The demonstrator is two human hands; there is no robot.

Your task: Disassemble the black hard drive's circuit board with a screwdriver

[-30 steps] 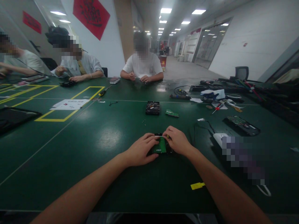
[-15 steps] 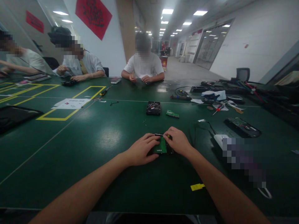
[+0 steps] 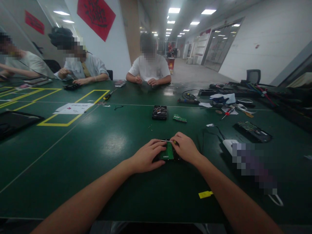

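Observation:
A small hard drive with a green circuit board [image 3: 167,153] lies on the green table [image 3: 102,152] in front of me. My left hand [image 3: 146,156] rests on its left side, fingers curled over the edge, holding it down. My right hand [image 3: 185,148] is closed on a small screwdriver [image 3: 168,141], whose thin shaft lies level across the drive's far edge and points left toward my left fingertips.
Another drive [image 3: 159,112] and a loose green board [image 3: 179,118] lie farther out, with tiny screws between. Tools, cables and an opened drive [image 3: 252,131] fill the right side. A yellow tag [image 3: 205,194] lies near my right forearm. Three people sit at the far edge.
Hardly anything has moved. Both hands stay on the drive, and the screwdriver keeps its level pose with only slight shifts.

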